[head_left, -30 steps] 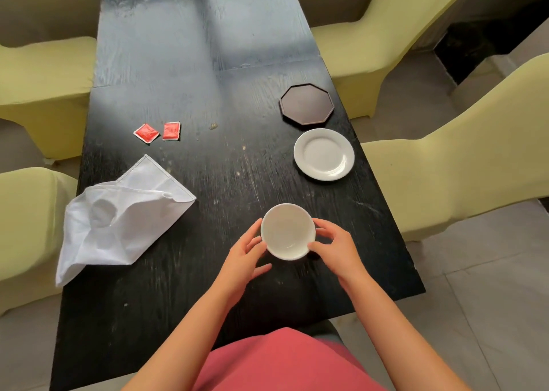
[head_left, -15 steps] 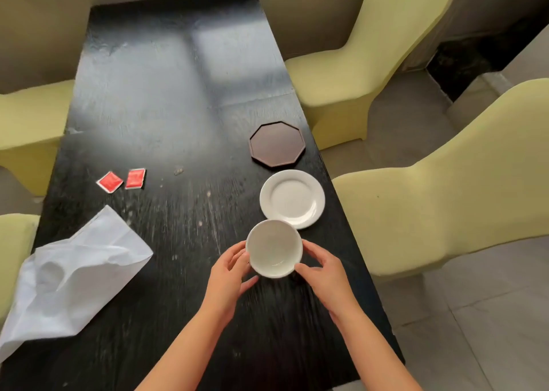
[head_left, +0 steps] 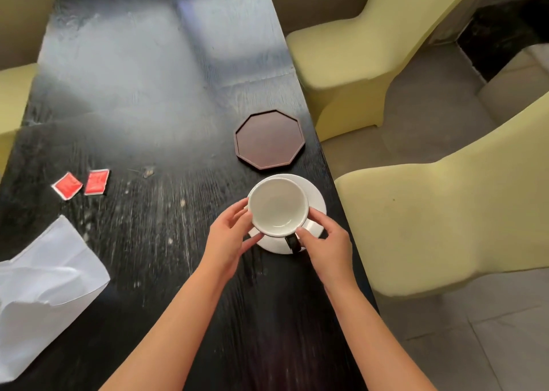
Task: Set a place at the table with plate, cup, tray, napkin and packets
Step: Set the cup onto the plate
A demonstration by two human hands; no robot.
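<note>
A white cup [head_left: 277, 205] with a dark handle is held over the small white plate [head_left: 315, 198] near the table's right edge. My left hand [head_left: 228, 237] grips the cup's left side and my right hand [head_left: 325, 242] grips its near right side by the handle. Whether the cup rests on the plate I cannot tell. Just beyond the plate lies a dark brown octagonal tray [head_left: 269, 139]. Two red packets [head_left: 80, 183] lie side by side at the left. A crumpled white napkin [head_left: 41, 277] lies at the near left.
The black wooden table [head_left: 154, 99] runs away from me. Yellow-covered chairs [head_left: 439, 221] stand close along its right side and others [head_left: 12, 99] at the left. Grey tiled floor shows at the right.
Both hands have carried the cup away from me and to the right, from bare table to over the white plate. The plate, tray, packets and napkin have stayed put.
</note>
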